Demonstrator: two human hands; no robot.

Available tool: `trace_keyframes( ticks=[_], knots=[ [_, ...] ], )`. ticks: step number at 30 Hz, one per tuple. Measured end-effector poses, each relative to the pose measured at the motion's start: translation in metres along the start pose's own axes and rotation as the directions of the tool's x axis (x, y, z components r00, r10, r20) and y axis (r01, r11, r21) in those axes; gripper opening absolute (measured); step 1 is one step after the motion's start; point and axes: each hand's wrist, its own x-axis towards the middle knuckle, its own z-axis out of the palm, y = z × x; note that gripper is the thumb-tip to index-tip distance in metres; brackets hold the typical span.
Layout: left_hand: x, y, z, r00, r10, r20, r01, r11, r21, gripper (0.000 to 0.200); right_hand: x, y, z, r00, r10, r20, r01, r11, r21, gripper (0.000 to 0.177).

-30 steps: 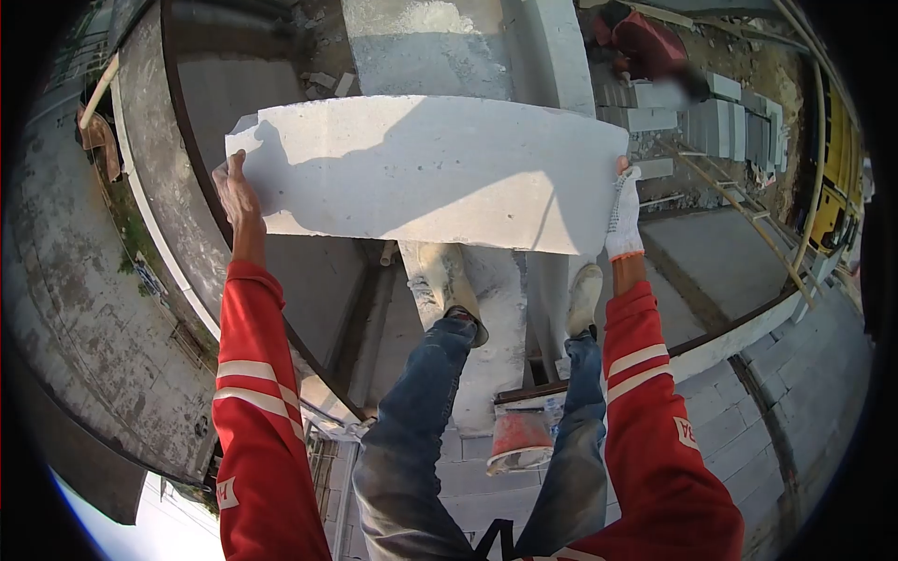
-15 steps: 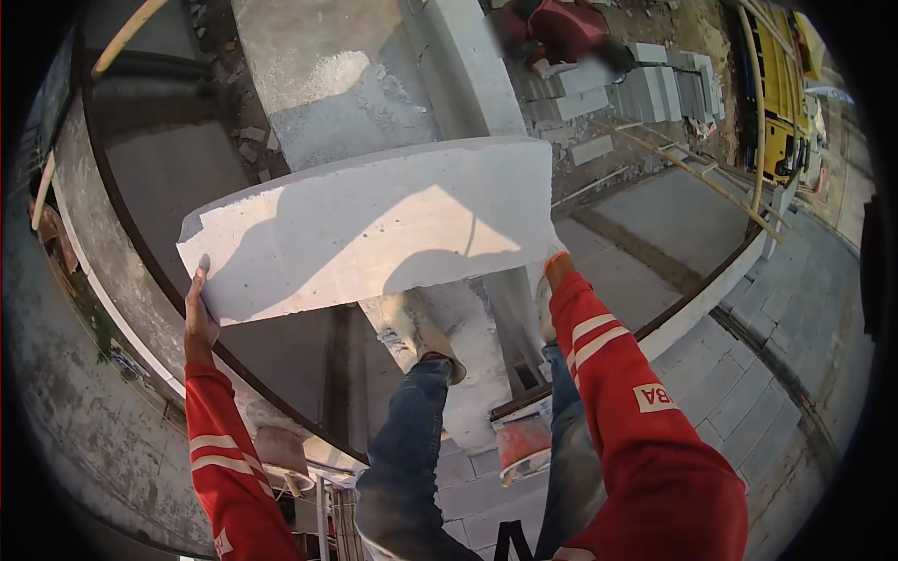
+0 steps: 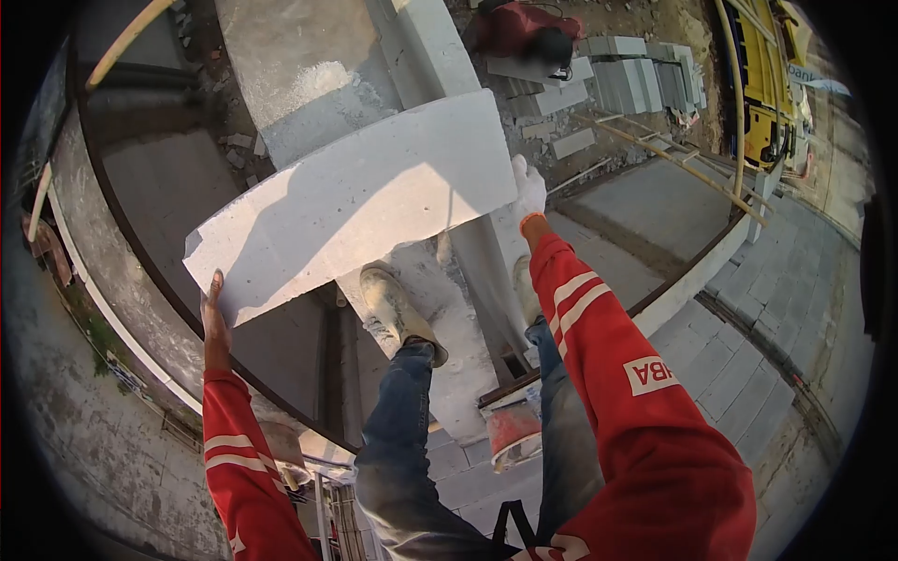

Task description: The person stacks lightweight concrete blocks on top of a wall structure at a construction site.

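A large pale grey block (image 3: 346,210) is held up in front of me, its right end higher than its left. My bare left hand (image 3: 215,313) grips its lower left end, thumb on the front face. At the right end my right hand (image 3: 529,192), in a white glove with an orange cuff, is pressed on the block's side. Shadows fall across the block's face. Beneath it are a pale ledge (image 3: 449,327) and my boot (image 3: 393,309).
A person in dark red (image 3: 514,42) bends near stacked grey blocks (image 3: 627,84) at the top. A wooden ladder (image 3: 669,159) lies right of the blocks. Below are a red bucket (image 3: 513,432) and sunken bays edged by walls. A yellow truck (image 3: 765,84) stands far right.
The block has tilted, its right end rising and shifting left with my right hand. My left hand is slightly lower and further right. The person at the top has shifted left in view.
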Motion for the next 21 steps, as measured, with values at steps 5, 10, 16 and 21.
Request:
trace_keyframes(
  ticks=[5,10,16,21],
  knots=[
    [-0.070,0.047,0.092,0.703,0.649,-0.289,-0.043,0.445,0.894,0.081,-0.063,0.031,-0.036,1.000,0.019,-0.018,-0.021,0.994,-0.108,0.090],
    [-0.125,0.073,0.272,0.758,0.651,0.049,-0.360,0.354,0.863,0.096,-0.024,0.048,-0.105,0.961,0.206,-0.183,-0.214,0.976,-0.027,0.115],
    [-0.107,0.066,0.387,0.930,0.328,-0.167,-0.067,0.597,0.799,0.124,0.125,0.043,-0.203,0.944,0.241,-0.223,-0.175,0.944,0.279,0.130],
    [-0.093,0.053,0.392,0.865,0.430,-0.258,-0.030,0.558,0.829,0.124,0.189,0.009,-0.258,0.978,0.208,-0.026,-0.175,0.879,0.444,0.137]
  ],
)
